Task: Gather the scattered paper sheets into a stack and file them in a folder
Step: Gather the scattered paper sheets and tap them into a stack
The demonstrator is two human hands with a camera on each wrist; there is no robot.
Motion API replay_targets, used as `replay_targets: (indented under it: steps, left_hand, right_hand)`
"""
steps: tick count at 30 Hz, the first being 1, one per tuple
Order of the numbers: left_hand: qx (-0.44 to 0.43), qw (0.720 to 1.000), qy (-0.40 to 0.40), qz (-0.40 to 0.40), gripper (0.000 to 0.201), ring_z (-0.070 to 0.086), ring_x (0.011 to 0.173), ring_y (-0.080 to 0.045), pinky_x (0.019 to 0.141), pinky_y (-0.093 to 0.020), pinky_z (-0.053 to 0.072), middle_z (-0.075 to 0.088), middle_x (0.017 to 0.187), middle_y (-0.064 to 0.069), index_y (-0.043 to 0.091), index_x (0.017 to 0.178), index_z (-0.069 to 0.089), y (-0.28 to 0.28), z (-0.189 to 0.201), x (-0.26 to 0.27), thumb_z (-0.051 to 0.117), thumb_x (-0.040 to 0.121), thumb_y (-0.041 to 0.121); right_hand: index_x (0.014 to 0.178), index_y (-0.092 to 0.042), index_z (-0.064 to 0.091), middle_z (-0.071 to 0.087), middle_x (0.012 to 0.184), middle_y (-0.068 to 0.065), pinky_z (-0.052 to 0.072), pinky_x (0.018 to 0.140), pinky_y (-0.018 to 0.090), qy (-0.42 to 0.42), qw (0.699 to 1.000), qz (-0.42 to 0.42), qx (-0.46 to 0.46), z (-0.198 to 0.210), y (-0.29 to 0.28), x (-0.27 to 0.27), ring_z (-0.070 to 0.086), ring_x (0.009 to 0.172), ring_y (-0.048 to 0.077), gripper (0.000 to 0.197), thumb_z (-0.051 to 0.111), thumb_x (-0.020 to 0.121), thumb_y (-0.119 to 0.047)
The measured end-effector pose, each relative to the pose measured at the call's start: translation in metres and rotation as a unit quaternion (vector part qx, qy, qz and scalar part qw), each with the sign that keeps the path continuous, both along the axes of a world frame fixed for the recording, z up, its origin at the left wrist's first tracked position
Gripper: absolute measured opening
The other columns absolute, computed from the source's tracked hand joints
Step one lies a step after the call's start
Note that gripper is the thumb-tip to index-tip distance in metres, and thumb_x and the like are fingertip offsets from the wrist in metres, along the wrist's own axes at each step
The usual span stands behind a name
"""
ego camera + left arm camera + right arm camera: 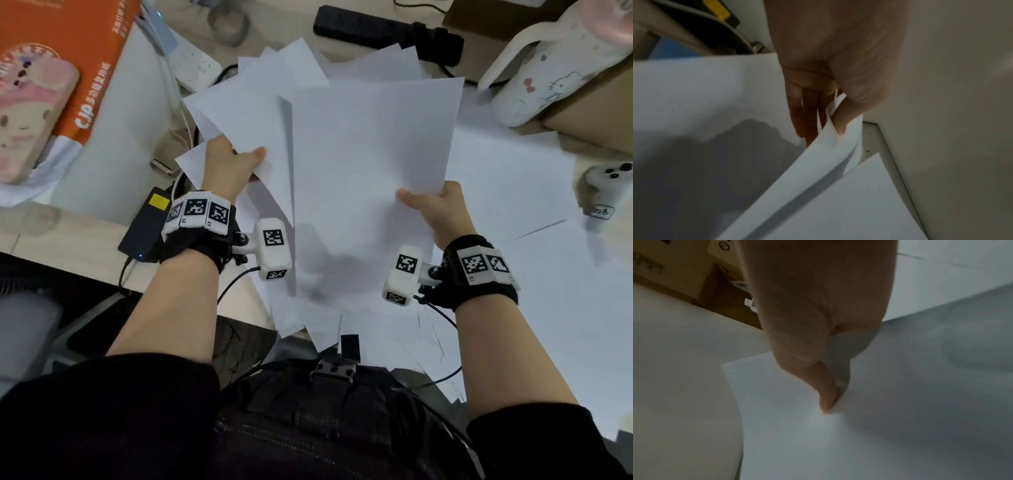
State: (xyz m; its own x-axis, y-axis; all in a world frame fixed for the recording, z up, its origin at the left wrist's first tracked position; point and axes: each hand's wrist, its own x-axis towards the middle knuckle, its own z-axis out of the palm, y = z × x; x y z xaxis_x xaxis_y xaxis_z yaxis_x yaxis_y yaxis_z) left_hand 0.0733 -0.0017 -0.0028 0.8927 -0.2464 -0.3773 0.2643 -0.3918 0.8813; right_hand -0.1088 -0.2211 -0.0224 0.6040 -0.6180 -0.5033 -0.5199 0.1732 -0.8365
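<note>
Both hands hold white sheets (359,144) above the desk (51,226) — the left hand (229,164) pinches a fanned bunch by its lower left corner, thumb on top; the right hand (435,209) pinches the top sheet's lower right corner. More sheets lie flat beneath. An orange paper pack (85,68) sits far left, a black adapter (144,226) beside the left wrist, a white controller (606,181) at right.
</note>
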Motion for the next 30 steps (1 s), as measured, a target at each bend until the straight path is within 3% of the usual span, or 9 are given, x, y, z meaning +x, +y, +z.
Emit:
replay_targets:
  steps: [3,5,9,14,17,23,25,28,30]
  left_hand:
    - [0.035,0.998,0.052,-0.026,0.03,0.062,0.097,-0.022,0.075,-0.026,0.055,0.062,0.11,-0.009,0.002,0.122,0.056,0.015,-0.004,0.008,0.056,0.091,0.003]
    - [0.055,0.993,0.096,-0.049,0.03,0.062,0.098,-0.024,0.074,-0.025,0.055,0.063,0.109,-0.01,0.001,0.121,0.056,0.025,-0.007,0.008,0.057,0.091,0.005]
    - [0.069,0.984,0.153,-0.063,0.026,0.062,0.103,-0.028,0.087,-0.035,0.053,0.064,0.11,-0.013,0.001,0.116,0.057,0.04,-0.017,0.011,0.058,0.091,0.006]
    - [-0.014,0.985,0.17,0.012,0.019,0.061,0.101,-0.021,0.085,-0.035,0.053,0.065,0.104,-0.001,0.015,0.115,0.056,0.047,-0.022,0.015,0.048,0.098,0.019]
    - [-0.05,0.981,0.189,0.001,0.024,0.062,0.106,-0.018,0.089,-0.04,0.052,0.066,0.114,0.0,0.018,0.12,0.055,0.047,-0.026,0.01,0.048,0.098,0.027]
    - [-0.036,0.983,0.171,-0.051,0.027,0.061,0.108,-0.021,0.098,-0.043,0.048,0.064,0.118,-0.005,0.013,0.119,0.056,0.04,-0.032,-0.002,0.057,0.093,0.009]
    - [-0.035,0.988,0.141,-0.055,0.03,0.059,0.109,-0.02,0.101,-0.038,0.046,0.062,0.12,-0.006,0.01,0.121,0.054,0.037,-0.03,-0.003,0.055,0.092,0.002]
    - [-0.052,0.991,0.112,-0.052,0.032,0.059,0.11,-0.02,0.1,-0.035,0.047,0.062,0.118,-0.005,0.009,0.122,0.053,0.036,-0.023,-0.002,0.052,0.092,-0.002]
    - [-0.067,0.992,0.096,-0.049,0.031,0.06,0.109,-0.019,0.098,-0.033,0.048,0.062,0.116,-0.004,0.009,0.121,0.053,0.034,-0.017,-0.002,0.052,0.092,-0.003]
  right_hand:
    - [0.099,0.005,0.066,0.065,0.088,0.012,0.052,0.072,0.033,0.002,1.0,0.025,0.002,-0.004,0.015,0.009,0.061,0.074,0.023,0.02,0.071,0.081,-0.003]
    - [0.099,0.005,0.066,0.064,0.09,0.013,0.051,0.072,0.032,0.007,0.999,0.033,0.003,-0.008,0.025,0.014,0.06,0.075,0.022,0.02,0.071,0.08,-0.002]
    - [0.103,0.011,0.064,0.064,0.092,0.014,0.053,0.074,0.035,0.026,0.999,0.041,0.011,-0.019,0.039,0.021,0.061,0.075,0.024,0.028,0.072,0.08,-0.004]
    - [0.1,0.007,0.066,0.066,0.09,0.014,0.053,0.079,0.039,0.025,0.998,0.054,0.016,-0.023,0.049,0.035,0.062,0.079,0.025,0.025,0.073,0.08,-0.006]
    - [0.091,0.001,0.065,0.063,0.078,0.009,0.052,0.076,0.038,0.026,0.998,0.052,0.002,-0.026,0.054,0.046,0.06,0.071,0.024,0.013,0.072,0.081,-0.005]
    - [0.076,-0.009,0.064,0.063,0.074,0.003,0.052,0.065,0.027,0.012,0.998,0.062,-0.007,-0.027,0.06,0.063,0.06,0.065,0.017,0.01,0.068,0.084,-0.006]
    - [0.087,-0.005,0.066,0.066,0.082,0.007,0.053,0.071,0.032,0.005,0.999,0.051,-0.014,-0.027,0.062,0.066,0.063,0.073,0.022,0.005,0.069,0.084,-0.007]
    - [0.123,0.003,0.052,0.065,0.11,0.011,0.055,0.08,0.034,-0.017,1.0,0.003,-0.003,-0.021,0.061,0.067,0.065,0.093,0.023,0.046,0.071,0.082,-0.007]
    - [0.131,0.001,0.045,0.064,0.116,0.009,0.056,0.081,0.03,-0.04,0.999,-0.016,0.016,-0.015,0.059,0.066,0.065,0.098,0.021,0.056,0.071,0.082,-0.006]
